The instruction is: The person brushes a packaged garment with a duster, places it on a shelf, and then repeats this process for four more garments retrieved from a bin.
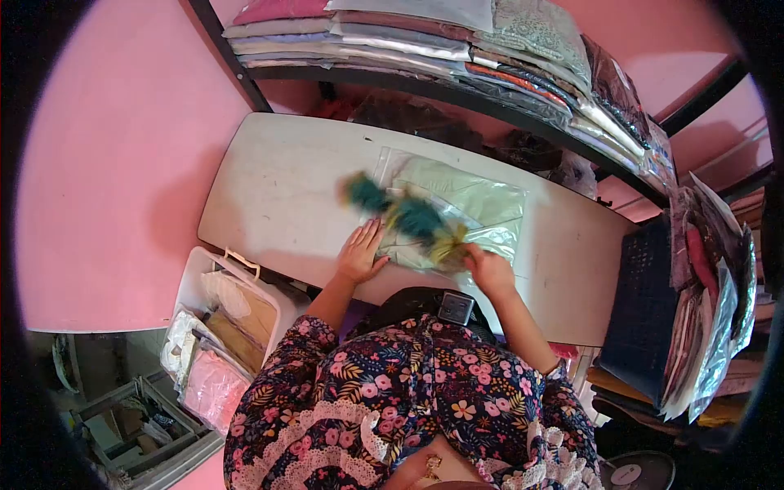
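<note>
Mid-frame, the right hand (490, 271) is pinching one end of a blurred teal-and-yellow bundle (418, 219) over the bagged green cloth (486, 196); to its left, the left hand (361, 251) is lying flat, thumb spread. The cloth could be sliding if the bundle is snagging loose plastic.

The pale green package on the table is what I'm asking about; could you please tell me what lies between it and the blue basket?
Only a bare stretch of white tabletop lies between the package and the blue basket, as the head view shows.
</note>
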Demonstrator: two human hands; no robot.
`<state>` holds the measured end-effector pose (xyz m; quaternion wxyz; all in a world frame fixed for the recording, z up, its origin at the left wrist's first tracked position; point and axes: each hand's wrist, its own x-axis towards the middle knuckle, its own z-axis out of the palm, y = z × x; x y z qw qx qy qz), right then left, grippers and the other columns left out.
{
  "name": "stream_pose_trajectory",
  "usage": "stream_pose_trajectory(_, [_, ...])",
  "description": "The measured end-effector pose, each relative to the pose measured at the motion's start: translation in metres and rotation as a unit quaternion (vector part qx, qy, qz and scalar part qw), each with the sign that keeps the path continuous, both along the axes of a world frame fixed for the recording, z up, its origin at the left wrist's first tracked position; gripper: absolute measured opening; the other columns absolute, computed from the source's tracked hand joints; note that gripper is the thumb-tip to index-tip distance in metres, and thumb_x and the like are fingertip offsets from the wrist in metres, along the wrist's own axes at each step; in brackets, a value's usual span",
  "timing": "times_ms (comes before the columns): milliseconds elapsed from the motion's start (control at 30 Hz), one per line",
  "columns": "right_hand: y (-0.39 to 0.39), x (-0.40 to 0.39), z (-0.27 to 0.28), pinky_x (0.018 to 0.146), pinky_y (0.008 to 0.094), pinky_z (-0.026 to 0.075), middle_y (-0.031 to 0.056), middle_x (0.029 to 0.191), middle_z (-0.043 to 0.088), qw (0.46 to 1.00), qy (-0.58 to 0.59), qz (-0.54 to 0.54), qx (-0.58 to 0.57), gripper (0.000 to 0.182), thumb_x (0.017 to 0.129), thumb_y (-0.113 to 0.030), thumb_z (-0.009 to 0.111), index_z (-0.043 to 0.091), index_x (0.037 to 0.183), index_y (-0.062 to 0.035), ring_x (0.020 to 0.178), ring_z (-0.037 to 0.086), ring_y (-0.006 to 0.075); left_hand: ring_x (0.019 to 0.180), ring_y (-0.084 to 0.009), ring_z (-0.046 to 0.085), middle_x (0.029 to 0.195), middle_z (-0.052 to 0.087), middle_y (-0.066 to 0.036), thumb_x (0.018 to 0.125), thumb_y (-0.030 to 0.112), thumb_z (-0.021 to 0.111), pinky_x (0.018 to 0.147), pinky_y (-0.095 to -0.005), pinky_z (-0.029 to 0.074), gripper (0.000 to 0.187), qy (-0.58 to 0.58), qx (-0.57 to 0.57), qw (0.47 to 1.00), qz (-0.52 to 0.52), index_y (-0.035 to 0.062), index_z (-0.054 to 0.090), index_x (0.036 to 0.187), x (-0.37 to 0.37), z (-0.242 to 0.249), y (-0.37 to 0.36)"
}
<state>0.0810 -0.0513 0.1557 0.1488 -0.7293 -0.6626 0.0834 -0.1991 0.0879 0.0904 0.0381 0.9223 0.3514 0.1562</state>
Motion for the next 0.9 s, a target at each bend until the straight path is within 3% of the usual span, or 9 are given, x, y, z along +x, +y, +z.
stream_pose_trajectory(33, [-0.005,0.007,-0.001,0.06,0.0501,0.049,0.0193,0.074,0.063,1.0,-0.002,0.001,-0.005,0.032,0.085,-0.03,0.054,0.05,0.114,-0.0174,0.069,0.062,0.0381,0.134,-0.0288,0.026,0.145,0.028,-0.016,0.08,0.038,0.058,0.11,-0.0412,0.02,0.075,-0.002,-0.005,1.0,0.001,0.0041,0.028,0.139,-0.002,-0.001,-0.002])
stream_pose_trajectory(100, [-0.011,0.02,0.0,0.061,0.0498,0.05,0.0186,0.076,0.063,0.982,0.017,-0.186,0.012,0.03,0.086,-0.029,0.055,0.051,0.113,-0.0182,0.069,0.062,0.0382,0.134,-0.0285,0.027,0.144,0.029,-0.016,0.08,0.038,0.059,0.11,-0.0416,0.021,0.074,-0.026,0.0,1.0,-0.005,0.0043,0.03,0.139,-0.003,-0.001,-0.003])
stream_pose_trajectory(167, [-0.023,0.023,-0.004,0.06,0.0498,0.049,0.0177,0.075,0.063,0.98,0.029,-0.194,0.034,0.028,0.086,-0.028,0.055,0.053,0.112,-0.0191,0.068,0.062,0.039,0.134,-0.0285,0.027,0.144,0.029,-0.016,0.08,0.038,0.059,0.109,-0.0417,0.022,0.073,-0.024,-0.005,1.0,-0.003,0.0041,0.031,0.138,-0.005,0.002,-0.007])
stream_pose_trajectory(300, [-0.054,0.019,-0.017,0.06,0.05,0.048,0.019,0.076,0.062,0.997,0.039,-0.054,0.043,0.026,0.086,-0.026,0.055,0.054,0.111,-0.0195,0.068,0.061,0.0394,0.134,-0.0288,0.028,0.143,0.03,-0.017,0.079,0.036,0.061,0.109,-0.0419,0.023,0.073,-0.03,0.0,1.0,-0.009,0.0038,0.032,0.138,-0.006,0.003,-0.003])
stream_pose_trajectory(433, [-0.077,0.04,-0.037,0.063,0.0484,0.049,0.0213,0.085,0.063,0.962,0.096,-0.246,0.071,0.026,0.088,-0.02,0.055,0.052,0.112,-0.0123,0.078,0.061,0.041,0.134,-0.0289,0.028,0.143,0.032,-0.017,0.079,0.034,0.061,0.109,-0.0424,0.022,0.073,-0.035,-0.011,0.999,-0.003,0.0036,0.032,0.138,-0.006,0.004,-0.008])
stream_pose_trajectory(500, [-0.081,0.04,-0.04,0.06,0.0493,0.047,0.0222,0.08,0.062,0.943,0.12,-0.262,0.167,0.025,0.088,-0.019,0.054,0.053,0.112,-0.0113,0.072,0.06,0.0415,0.134,-0.0287,0.027,0.143,0.031,-0.016,0.079,0.033,0.061,0.109,-0.0423,0.022,0.074,-0.025,-0.023,0.999,0.0,0.0039,0.03,0.139,-0.007,0.004,-0.009])
stream_pose_trajectory(600, [-0.095,0.025,-0.046,0.063,0.0466,0.049,0.0183,0.088,0.064,0.962,0.167,-0.172,0.134,0.026,0.087,-0.019,0.056,0.054,0.112,-0.0115,0.077,0.061,0.0386,0.134,-0.0285,0.026,0.144,0.03,-0.016,0.079,0.032,0.062,0.109,-0.0419,0.021,0.074,-0.017,-0.013,1.0,-0.003,0.0042,0.029,0.139,-0.009,0.003,-0.003])
stream_pose_trajectory(700, [-0.111,0.024,-0.061,0.063,0.0467,0.049,0.018,0.088,0.064,0.987,0.086,-0.116,0.072,0.028,0.085,-0.019,0.057,0.054,0.112,-0.0145,0.078,0.061,0.038,0.136,-0.0263,0.024,0.146,0.026,-0.013,0.08,0.037,0.059,0.11,-0.04,0.019,0.075,0.02,-0.008,1.0,0.011,0.0066,0.027,0.14,-0.01,0.004,0.001])
stream_pose_trajectory(900, [-0.109,0.039,-0.076,0.066,0.0454,0.05,0.0232,0.09,0.063,0.915,0.214,-0.305,0.156,0.027,0.088,-0.019,0.055,0.053,0.112,-0.0075,0.081,0.061,0.0406,0.136,-0.0263,0.023,0.146,0.025,-0.013,0.082,0.038,0.056,0.11,-0.0399,0.019,0.073,0.057,-0.004,0.998,0.025,0.006,0.026,0.141,-0.005,0.001,0.004])
